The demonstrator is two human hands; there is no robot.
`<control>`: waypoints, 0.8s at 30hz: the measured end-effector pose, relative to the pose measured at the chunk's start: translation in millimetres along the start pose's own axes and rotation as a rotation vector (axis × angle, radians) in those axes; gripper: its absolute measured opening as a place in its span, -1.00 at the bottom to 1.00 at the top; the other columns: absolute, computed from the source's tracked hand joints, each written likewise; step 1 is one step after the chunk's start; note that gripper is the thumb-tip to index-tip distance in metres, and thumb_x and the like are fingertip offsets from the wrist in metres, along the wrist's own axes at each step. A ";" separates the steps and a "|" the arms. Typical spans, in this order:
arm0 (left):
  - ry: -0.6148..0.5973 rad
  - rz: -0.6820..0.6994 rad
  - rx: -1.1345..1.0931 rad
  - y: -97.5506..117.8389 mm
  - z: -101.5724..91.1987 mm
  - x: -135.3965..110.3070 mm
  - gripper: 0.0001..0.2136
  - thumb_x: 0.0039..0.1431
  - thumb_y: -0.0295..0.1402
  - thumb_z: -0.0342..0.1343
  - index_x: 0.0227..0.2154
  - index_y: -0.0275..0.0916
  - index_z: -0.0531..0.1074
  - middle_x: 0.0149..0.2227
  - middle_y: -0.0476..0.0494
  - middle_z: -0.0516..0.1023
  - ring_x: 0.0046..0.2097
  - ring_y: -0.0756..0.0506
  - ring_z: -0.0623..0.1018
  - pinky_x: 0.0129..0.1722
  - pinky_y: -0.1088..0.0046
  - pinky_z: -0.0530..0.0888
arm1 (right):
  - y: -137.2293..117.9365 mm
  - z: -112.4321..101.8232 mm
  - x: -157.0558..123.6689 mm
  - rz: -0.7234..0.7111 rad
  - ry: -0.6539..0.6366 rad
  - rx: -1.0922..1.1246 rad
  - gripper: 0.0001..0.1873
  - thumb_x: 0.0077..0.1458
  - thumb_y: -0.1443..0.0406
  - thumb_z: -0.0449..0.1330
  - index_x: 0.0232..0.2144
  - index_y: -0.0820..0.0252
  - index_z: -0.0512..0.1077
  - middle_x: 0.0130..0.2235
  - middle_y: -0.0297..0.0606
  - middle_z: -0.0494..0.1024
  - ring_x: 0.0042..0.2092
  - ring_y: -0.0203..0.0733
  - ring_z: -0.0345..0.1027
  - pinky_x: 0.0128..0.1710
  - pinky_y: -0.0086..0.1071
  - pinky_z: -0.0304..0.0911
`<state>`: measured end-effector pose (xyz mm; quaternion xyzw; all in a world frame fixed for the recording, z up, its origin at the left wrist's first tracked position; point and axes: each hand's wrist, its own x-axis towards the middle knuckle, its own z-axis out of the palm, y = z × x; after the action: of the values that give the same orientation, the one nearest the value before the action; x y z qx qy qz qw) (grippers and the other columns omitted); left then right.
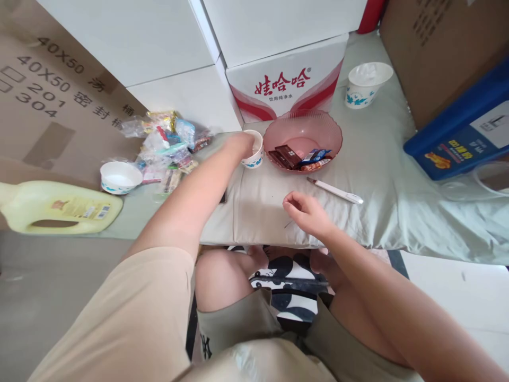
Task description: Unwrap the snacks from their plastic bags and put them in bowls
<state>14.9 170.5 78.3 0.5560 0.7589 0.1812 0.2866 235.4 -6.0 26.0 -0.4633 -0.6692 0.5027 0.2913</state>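
Note:
My left hand (242, 144) reaches into a white paper cup (253, 161) with blue leaf print, and its fingers are hidden inside. To the right of that cup stands a pink translucent bowl (303, 130) holding several wrapped snacks, among them dark brown packets (287, 157) and a blue packet (315, 155). My right hand (306, 210) rests on the cloth in front of the bowl, fingers loosely curled in, with nothing visible in them. Just beyond it lies a white pen-like tool (336, 190) with a dark tip. A thin dark line (288, 225) shows on the cloth beside my right fingers.
Mixed wrapped snacks (170, 146) are heaped at the left, beside a white paper bowl (120, 176) and a yellow jug (63, 207) lying on its side. Cardboard boxes (51, 101), a white-and-red carton (286, 79), another paper cup (366, 87) and a blue container (457, 127) surround the cloth.

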 end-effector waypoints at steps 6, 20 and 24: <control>-0.346 -0.061 0.374 12.6 -7.2 1.8 -0.93 -0.06 -0.60 0.28 -0.51 -0.39 0.51 -0.50 -0.07 0.46 0.03 -0.22 0.56 0.10 0.32 0.38 | 2.6 -3.6 4.7 -0.006 0.007 -0.007 -0.81 0.08 0.16 0.06 -0.45 0.12 0.36 -0.50 -0.35 0.43 -0.45 -0.25 0.26 -0.40 -0.35 0.13; 0.383 -0.208 0.201 -167.5 -157.9 -80.0 -0.79 -0.01 -0.43 0.33 -0.53 -0.20 0.36 -0.53 -0.07 0.38 -0.12 -0.21 0.52 -0.16 0.39 0.38 | 3.2 7.0 -0.6 0.017 -0.029 -0.132 -0.75 0.08 0.09 0.08 -0.44 0.12 0.39 -0.55 -0.34 0.41 -0.47 -0.22 0.26 -0.42 -0.31 0.13; 0.321 -0.510 -0.218 -184.7 -127.5 -77.1 -0.74 0.09 -0.20 0.31 -0.30 -0.18 0.37 -0.50 -0.13 0.46 -0.34 -0.21 0.56 -0.31 0.29 0.43 | -0.7 16.3 0.0 0.029 -0.042 -0.149 -0.74 0.08 0.09 0.08 -0.44 0.12 0.39 -0.56 -0.34 0.42 -0.47 -0.21 0.27 -0.43 -0.31 0.15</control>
<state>-186.2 44.7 84.8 0.2781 0.8854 0.2692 0.2575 221.1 -12.6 21.4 -0.4827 -0.7038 0.4656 0.2344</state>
